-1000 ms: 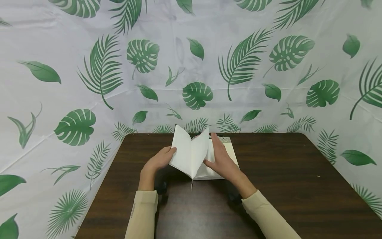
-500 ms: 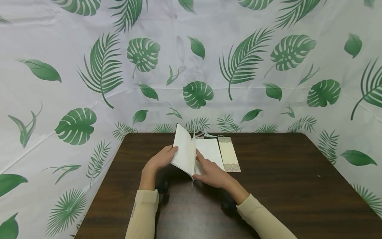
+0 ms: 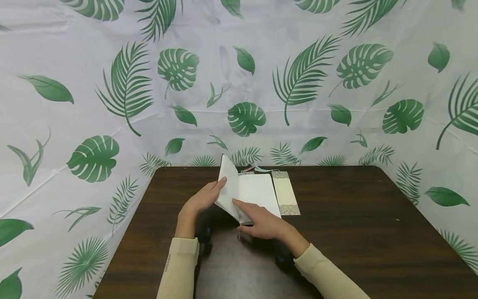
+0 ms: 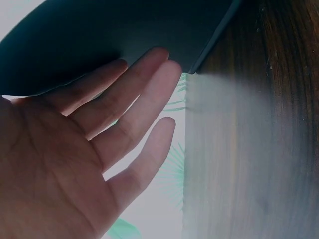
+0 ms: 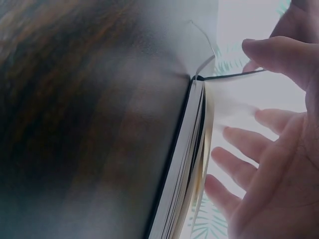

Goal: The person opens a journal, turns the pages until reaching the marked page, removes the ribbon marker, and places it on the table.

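Observation:
A notebook [image 3: 257, 187] with blank white pages lies open near the table's far side, its left half tilted up. My left hand [image 3: 201, 200] holds that raised half, thumb on the page and fingers behind. From the left wrist, the dark cover [image 4: 164, 30] shows above the spread fingers. My right hand [image 3: 263, 221] is at the lower inner part of the pages, its fingers extended towards the raised left page. In the right wrist view, the page block [image 5: 182, 169] stands edge-on beside these fingers, and a thin ribbon [image 5: 204, 62] sticks out at the spine.
A cream card with patterned ends [image 3: 285, 193] lies right of the notebook. Pale tassels [image 3: 261, 169] show behind the notebook's top edge. The dark wooden table [image 3: 354, 232] meets a white leaf-print cloth [image 3: 209, 62] at the back.
A lifted page has turned from the middle over to the left. My right hand has moved leftwards and down, uncovering the card. The left hand stays on the raised half.

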Action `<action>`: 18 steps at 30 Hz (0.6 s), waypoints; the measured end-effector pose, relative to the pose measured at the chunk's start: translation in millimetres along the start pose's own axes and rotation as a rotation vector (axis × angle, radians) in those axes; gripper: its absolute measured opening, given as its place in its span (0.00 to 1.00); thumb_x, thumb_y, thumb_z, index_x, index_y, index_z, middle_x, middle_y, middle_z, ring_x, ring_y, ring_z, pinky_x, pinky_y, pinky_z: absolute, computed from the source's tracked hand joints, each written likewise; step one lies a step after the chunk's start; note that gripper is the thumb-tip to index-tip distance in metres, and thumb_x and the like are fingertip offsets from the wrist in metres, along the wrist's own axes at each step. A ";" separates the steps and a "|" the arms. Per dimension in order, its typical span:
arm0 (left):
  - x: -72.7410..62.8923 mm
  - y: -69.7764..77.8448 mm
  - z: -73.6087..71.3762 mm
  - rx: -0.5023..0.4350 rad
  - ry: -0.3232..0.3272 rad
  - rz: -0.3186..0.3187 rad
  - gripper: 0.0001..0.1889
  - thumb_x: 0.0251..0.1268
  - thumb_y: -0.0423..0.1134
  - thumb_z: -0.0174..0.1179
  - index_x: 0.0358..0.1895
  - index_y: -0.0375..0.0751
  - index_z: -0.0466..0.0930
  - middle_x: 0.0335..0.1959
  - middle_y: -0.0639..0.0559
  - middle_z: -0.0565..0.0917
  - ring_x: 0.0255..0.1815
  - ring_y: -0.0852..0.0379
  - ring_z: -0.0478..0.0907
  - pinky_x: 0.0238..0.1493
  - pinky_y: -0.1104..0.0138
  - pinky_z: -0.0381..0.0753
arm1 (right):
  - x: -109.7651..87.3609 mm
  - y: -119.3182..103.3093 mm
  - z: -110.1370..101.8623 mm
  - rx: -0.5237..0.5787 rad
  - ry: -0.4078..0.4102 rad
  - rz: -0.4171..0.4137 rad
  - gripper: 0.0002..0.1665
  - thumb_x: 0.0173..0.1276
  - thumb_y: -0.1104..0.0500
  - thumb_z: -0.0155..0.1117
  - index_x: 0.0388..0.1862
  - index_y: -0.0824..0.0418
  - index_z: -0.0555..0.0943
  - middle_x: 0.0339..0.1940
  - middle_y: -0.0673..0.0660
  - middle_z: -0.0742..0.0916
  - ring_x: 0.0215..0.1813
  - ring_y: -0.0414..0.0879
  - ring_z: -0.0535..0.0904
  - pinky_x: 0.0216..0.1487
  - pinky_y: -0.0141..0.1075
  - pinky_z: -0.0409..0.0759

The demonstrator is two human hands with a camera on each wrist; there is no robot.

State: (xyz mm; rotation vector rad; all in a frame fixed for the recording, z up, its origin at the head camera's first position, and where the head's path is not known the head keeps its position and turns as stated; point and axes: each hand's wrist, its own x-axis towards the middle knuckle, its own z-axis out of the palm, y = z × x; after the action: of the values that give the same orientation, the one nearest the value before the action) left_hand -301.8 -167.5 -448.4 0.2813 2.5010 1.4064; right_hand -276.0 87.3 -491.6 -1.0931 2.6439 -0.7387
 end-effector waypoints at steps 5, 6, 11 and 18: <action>-2.4 -0.8 -1.3 0.025 0.023 -0.009 0.33 0.89 0.57 0.37 0.75 0.34 0.73 0.64 0.38 0.82 0.69 0.41 0.78 0.75 0.42 0.70 | 1.7 0.5 1.5 0.000 -0.001 -0.004 0.51 0.78 0.48 0.68 0.91 0.50 0.54 0.86 0.54 0.69 0.82 0.52 0.69 0.76 0.55 0.73; -2.7 -0.7 -1.7 0.026 0.025 -0.004 0.31 0.89 0.54 0.37 0.72 0.33 0.75 0.61 0.38 0.83 0.66 0.42 0.79 0.75 0.42 0.71 | 2.1 0.9 1.7 0.000 -0.002 -0.005 0.50 0.78 0.48 0.68 0.91 0.50 0.54 0.87 0.53 0.69 0.83 0.52 0.69 0.77 0.55 0.72; -3.6 0.1 -3.2 0.031 0.030 -0.005 0.29 0.89 0.51 0.36 0.67 0.32 0.77 0.55 0.40 0.84 0.61 0.44 0.80 0.72 0.43 0.73 | 1.4 3.3 1.1 0.013 -0.015 0.012 0.50 0.78 0.48 0.68 0.91 0.52 0.55 0.87 0.55 0.67 0.85 0.54 0.66 0.79 0.57 0.70; -1.4 -1.9 -3.8 0.037 0.030 -0.022 0.30 0.89 0.52 0.36 0.69 0.31 0.76 0.57 0.39 0.82 0.64 0.42 0.78 0.73 0.43 0.72 | 0.0 11.0 -0.1 -0.022 -0.059 0.100 0.53 0.77 0.43 0.69 0.91 0.51 0.54 0.88 0.56 0.67 0.86 0.56 0.65 0.80 0.58 0.69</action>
State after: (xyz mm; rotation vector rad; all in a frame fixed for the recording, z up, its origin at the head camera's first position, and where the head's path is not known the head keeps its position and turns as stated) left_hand -301.7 -171.9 -447.9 0.2410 2.5482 1.3671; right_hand -282.7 94.0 -497.1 -0.9640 2.6412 -0.6494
